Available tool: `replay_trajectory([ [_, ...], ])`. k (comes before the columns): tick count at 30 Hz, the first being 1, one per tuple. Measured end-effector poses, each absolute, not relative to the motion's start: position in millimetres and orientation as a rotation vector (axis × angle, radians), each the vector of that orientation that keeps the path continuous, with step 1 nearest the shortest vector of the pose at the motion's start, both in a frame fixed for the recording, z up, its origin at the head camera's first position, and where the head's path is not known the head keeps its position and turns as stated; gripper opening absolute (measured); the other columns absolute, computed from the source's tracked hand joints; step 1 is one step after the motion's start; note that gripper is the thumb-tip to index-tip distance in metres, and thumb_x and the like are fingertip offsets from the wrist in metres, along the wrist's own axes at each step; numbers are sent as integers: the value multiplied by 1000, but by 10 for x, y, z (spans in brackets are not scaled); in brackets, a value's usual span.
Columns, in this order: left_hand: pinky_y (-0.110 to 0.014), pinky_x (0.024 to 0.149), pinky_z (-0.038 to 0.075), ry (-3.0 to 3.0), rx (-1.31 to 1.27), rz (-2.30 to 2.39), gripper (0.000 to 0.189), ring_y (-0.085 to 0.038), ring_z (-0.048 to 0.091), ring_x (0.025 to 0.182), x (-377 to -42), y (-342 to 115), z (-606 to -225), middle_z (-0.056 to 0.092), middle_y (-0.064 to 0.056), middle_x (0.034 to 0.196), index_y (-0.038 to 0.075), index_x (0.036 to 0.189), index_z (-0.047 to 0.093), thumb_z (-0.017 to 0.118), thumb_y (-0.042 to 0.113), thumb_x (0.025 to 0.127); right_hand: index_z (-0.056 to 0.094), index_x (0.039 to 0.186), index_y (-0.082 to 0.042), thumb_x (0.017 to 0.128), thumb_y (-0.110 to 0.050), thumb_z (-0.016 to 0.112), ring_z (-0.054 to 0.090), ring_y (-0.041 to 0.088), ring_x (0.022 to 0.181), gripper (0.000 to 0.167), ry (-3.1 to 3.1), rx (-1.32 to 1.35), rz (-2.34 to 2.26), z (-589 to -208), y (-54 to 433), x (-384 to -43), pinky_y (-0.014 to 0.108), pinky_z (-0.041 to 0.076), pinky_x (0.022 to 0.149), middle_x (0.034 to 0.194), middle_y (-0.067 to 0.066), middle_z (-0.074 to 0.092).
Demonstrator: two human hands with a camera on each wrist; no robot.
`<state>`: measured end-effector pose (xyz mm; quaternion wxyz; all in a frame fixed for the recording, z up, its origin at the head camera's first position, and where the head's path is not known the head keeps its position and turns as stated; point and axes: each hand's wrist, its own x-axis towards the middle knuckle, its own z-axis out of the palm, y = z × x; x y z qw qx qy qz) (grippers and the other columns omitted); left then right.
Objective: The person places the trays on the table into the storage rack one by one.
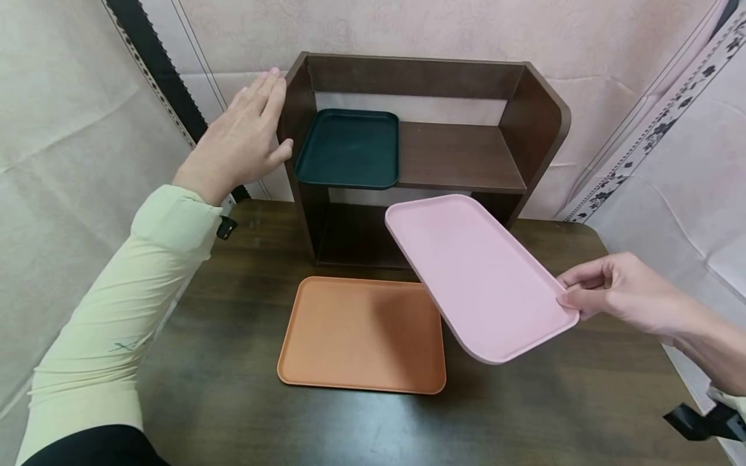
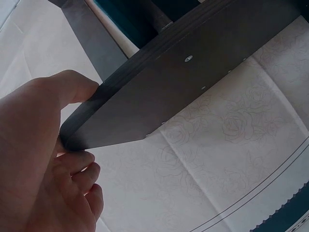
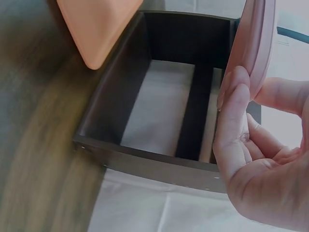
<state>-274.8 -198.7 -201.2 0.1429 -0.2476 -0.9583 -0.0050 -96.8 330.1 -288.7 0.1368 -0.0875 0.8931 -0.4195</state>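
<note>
A pink rectangular tray (image 1: 480, 278) is tilted in the air, its right-hand corner pinched between thumb and fingers of my right hand (image 1: 629, 294). Below it an orange tray (image 1: 355, 333) lies flat on the table, partly overlapped by the pink one in the head view. A dark brown two-tier shelf (image 1: 460, 152) stands behind them. My left hand (image 1: 239, 136) holds its left side panel (image 2: 159, 92) near the upper corner, thumb on the front edge and fingers around the outer side. On the upper tier a dark green tray (image 1: 350, 149) sits at the left.
The dark wooden table (image 1: 221, 362) carries the shelf. Pale patterned cloth (image 1: 408, 29) hangs behind it and at both sides, with trim strips (image 1: 658, 129). The shelf's lower tier (image 1: 361, 236) is partly covered by the pink tray.
</note>
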Motion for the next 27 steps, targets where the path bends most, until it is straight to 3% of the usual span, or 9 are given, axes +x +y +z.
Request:
replay_trajectory([
  [4, -50, 137, 3, -2753, -721, -10, 82, -37, 0, 167, -2739, -1984, -1999, -5, -18, 178, -3, 168, -1, 46, 30, 110, 78, 108, -1, 97, 1, 66, 77, 15, 71, 16, 2618, -224, -1233, -2778, 3336, -966, 28, 64, 66, 84, -2, 81],
  [9, -50, 137, 3, -2749, -727, -6, 81, -37, 0, 167, -2725, -1975, -1990, -4, -19, 178, -3, 168, -1, 46, 30, 110, 82, 99, -22, 97, 0, 67, 75, 12, 73, 27, 2645, -173, -1232, -2645, 3374, -980, 23, 62, 67, 84, -4, 82],
  [17, -51, 137, 3, -2774, -720, -8, 82, -36, -2, 167, -2705, -1999, -1983, -6, -18, 178, -3, 168, -3, 44, 31, 110, 81, 92, -33, 97, -2, 70, 73, 6, 73, 33, 2692, -61, -1250, -2449, 3340, -1119, 21, 61, 67, 82, -10, 80],
  [20, -52, 137, 3, -2775, -719, -10, 82, -36, -2, 167, -2705, -2004, -1982, -6, -18, 178, -3, 168, -3, 44, 31, 110, 81, 97, -29, 97, -4, 71, 73, 5, 73, 27, 2674, -12, -1272, -2382, 3299, -1205, 21, 63, 68, 82, -13, 79],
  [23, -51, 137, 3, -2771, -718, -5, 82, -37, -1, 167, -2704, -1999, -1984, -6, -19, 178, -3, 168, -2, 45, 31, 110, 79, 112, -14, 98, -6, 72, 73, 5, 74, 17, 2649, 47, -1287, -2316, 3265, -1300, 21, 64, 70, 84, -15, 77],
  [26, -51, 137, 3, -2767, -719, 2, 82, -37, -1, 167, -2698, -1994, -1985, -5, -19, 178, -3, 168, -2, 45, 31, 110, 72, 125, 3, 98, -10, 73, 73, 4, 74, 30, 2632, 107, -1301, -2255, 3238, -1396, 21, 65, 71, 86, -14, 76],
  [27, -51, 137, 4, -2765, -721, 1, 82, -37, 0, 167, -2694, -1993, -1984, -5, -19, 178, -3, 168, -2, 45, 31, 110, 72, 125, 3, 98, -11, 74, 73, 4, 74, 31, 2626, 122, -1314, -2241, 3231, -1431, 22, 65, 72, 86, -14, 75],
])
